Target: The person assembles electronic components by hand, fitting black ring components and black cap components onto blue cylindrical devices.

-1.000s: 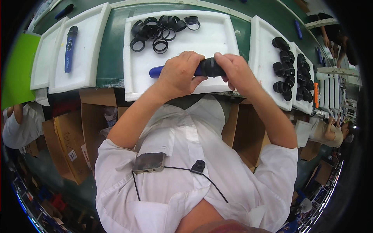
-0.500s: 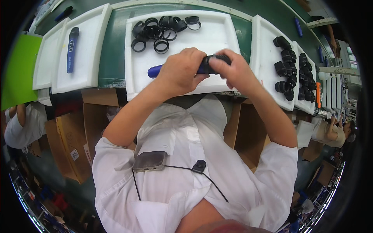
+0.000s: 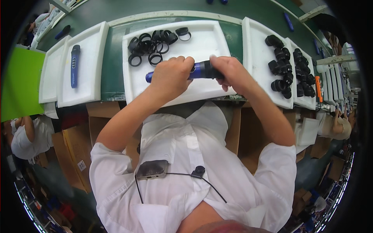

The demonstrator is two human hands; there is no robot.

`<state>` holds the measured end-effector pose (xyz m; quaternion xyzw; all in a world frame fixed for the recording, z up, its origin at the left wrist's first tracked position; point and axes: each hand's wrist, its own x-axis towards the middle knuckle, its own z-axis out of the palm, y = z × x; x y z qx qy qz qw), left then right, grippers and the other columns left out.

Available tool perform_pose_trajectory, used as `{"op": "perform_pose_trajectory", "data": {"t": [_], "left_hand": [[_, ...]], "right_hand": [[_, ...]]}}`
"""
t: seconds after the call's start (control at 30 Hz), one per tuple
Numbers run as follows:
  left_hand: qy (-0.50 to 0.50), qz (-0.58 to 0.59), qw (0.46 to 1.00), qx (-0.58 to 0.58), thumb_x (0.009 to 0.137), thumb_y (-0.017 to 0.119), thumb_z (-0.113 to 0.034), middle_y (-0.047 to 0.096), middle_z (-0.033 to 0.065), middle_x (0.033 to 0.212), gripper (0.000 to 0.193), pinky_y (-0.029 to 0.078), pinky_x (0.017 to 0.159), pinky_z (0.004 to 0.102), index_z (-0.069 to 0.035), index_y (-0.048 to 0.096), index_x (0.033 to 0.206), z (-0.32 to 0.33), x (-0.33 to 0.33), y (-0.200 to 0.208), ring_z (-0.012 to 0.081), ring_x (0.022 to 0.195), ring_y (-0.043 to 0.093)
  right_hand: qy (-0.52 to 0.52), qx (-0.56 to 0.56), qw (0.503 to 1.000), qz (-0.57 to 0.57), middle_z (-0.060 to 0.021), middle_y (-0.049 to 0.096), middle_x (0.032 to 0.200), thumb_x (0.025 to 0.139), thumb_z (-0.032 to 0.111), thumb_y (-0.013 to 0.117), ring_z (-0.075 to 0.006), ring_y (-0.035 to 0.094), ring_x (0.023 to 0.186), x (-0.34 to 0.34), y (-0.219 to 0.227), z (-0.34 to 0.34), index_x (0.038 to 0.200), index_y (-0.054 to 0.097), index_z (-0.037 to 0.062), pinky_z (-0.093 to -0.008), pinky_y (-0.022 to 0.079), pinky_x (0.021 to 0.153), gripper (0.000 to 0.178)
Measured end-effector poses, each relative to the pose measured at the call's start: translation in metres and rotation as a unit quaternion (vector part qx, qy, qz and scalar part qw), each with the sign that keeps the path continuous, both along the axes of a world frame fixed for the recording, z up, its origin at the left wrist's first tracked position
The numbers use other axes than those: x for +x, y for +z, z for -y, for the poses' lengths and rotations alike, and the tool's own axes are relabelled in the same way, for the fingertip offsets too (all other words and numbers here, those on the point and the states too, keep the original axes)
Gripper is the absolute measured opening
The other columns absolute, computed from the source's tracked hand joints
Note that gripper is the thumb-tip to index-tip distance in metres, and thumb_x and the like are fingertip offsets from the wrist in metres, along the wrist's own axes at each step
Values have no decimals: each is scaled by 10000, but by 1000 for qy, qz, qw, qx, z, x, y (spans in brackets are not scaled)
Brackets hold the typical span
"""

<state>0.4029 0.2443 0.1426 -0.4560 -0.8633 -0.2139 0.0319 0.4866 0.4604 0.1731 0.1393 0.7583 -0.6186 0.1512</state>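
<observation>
Above the middle white tray, the blue microphone spans between your left hand, wrapped around its body, and right hand, pinching its black end.

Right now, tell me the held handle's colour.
The handle is blue, best seen in the head view.

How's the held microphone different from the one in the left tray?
The left hand grips the held microphone, right hand at its dark end; the tray microphone lies untouched. The held microphone's dark end points right; the tray microphone's, away from the person. The held microphone is partly hidden; the tray microphone shows whole. Both are blue with a dark end.
</observation>
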Motion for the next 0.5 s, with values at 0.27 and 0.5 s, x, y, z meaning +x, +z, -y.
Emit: {"op": "perform_pose_trajectory", "data": {"t": [0.27,0.5], "left_hand": [[-4,-18,997,-70,772,816,-191,664,144,798,300,540,778,466,-58,625,962,-4,-3,17,355,836,693],[-159,354,903,-183,736,835,-269,717,169,890,424,559,718,427,-10,647,1014,3,-32,58,355,828,709]], "right_hand": [[6,59,995,-85,-139,663,784,812,336,859,-200,637,709,4,6,-1,992,643,-27,-355,539,670,459],[104,287,844,-442,-189,688,1050,718,194,919,-270,712,921,28,8,18,1243,602,-9,-358,567,826,646]]}}
